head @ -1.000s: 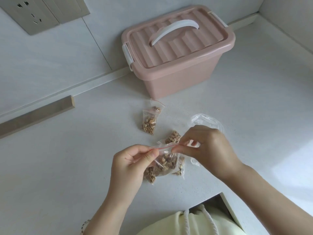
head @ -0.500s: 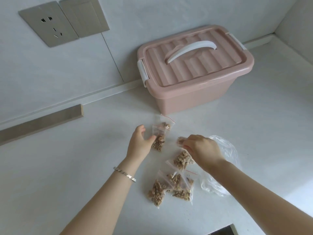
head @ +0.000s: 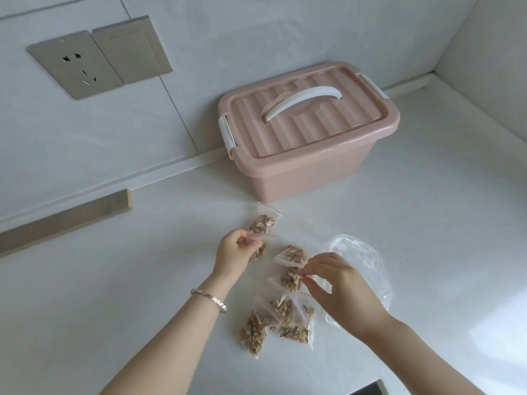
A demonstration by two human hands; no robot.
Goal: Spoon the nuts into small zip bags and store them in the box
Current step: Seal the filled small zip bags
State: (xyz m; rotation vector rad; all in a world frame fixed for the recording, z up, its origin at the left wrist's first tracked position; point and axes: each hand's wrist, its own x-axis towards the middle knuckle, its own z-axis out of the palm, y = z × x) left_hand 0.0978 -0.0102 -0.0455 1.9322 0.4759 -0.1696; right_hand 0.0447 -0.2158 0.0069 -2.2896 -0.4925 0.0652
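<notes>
A second earlier you had both hands on one bag close to your body, pressing its zip shut. Half a second later you had let it go and were reaching out, left toward the bag nearest the box and right onto a middle one. Now your left hand (head: 235, 249) pinched the left bag (head: 261, 238) by its top strip, nuts hanging below your fingers, just in front of the far bag (head: 264, 222), which lay on the counter (head: 142, 280) close to the box (head: 308, 169). Your right hand (head: 339, 286) pinched the zip end of the right bag (head: 291, 279). A fourth bag (head: 292, 255) just beyond it touched your fingertips, and whether you gripped that one too could not be told. Three more filled bags made a heap (head: 273, 323) toward the counter's near edge, between your forearms, and the big clear sack (head: 365, 260) lay crumpled beside your right hand. No spoon was in sight. That shift suggests filling and sealing were over and you had started gathering. The box stood at the far edge against the wall, its lid (head: 308, 129) still on and the side latch down. With both hands busy, you would probably have had to set something down to open it.
</notes>
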